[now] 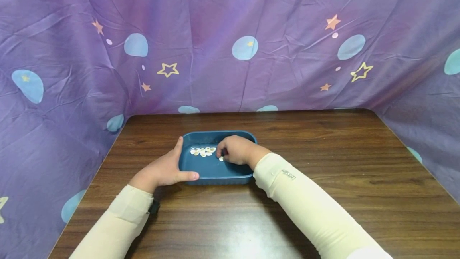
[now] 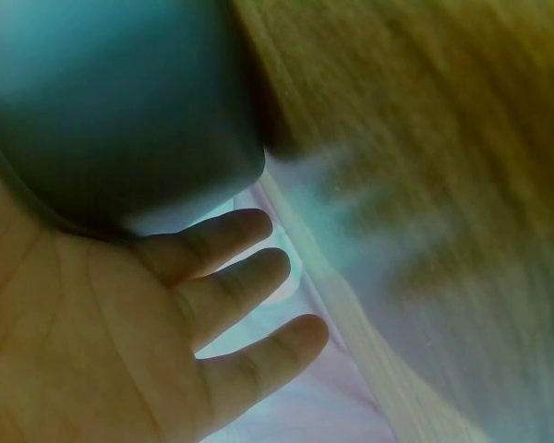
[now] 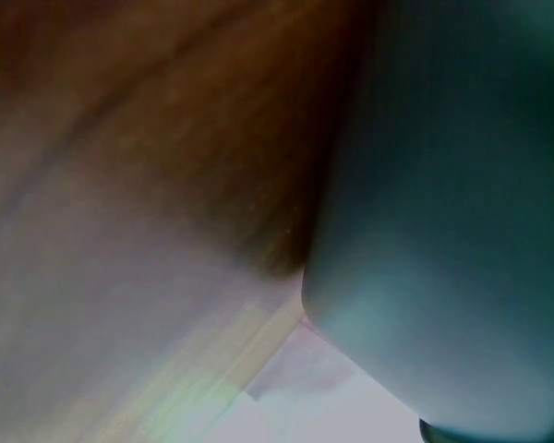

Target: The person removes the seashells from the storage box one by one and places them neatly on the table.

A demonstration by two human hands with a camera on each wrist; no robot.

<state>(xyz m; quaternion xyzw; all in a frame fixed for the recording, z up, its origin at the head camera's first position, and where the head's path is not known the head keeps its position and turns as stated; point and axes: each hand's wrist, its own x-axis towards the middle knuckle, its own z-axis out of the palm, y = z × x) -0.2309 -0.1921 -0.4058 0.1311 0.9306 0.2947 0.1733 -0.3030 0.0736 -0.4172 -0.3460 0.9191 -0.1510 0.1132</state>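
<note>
A blue rectangular tray [image 1: 210, 171] sits on the wooden table. Small white pieces with yellowish-brown middles [image 1: 203, 152], perhaps shells, lie clustered in its back left part. My left hand [image 1: 167, 167] rests against the tray's left end, thumb along the front rim and fingers extended, as the left wrist view also shows. Reaching over the right side, my right hand [image 1: 237, 149] has its fingers curled down inside the tray. One small white piece [image 1: 221, 159] shows at its fingertips, which seem to pinch it. In the right wrist view only the tray's outer wall [image 3: 443, 240] appears, not the fingers.
The brown wooden table [image 1: 323, 151] extends around the tray on every side. A purple curtain [image 1: 215, 79] with stars and blue spots hangs behind it and along both sides. A small black object [image 1: 153, 207] sits at the left wrist.
</note>
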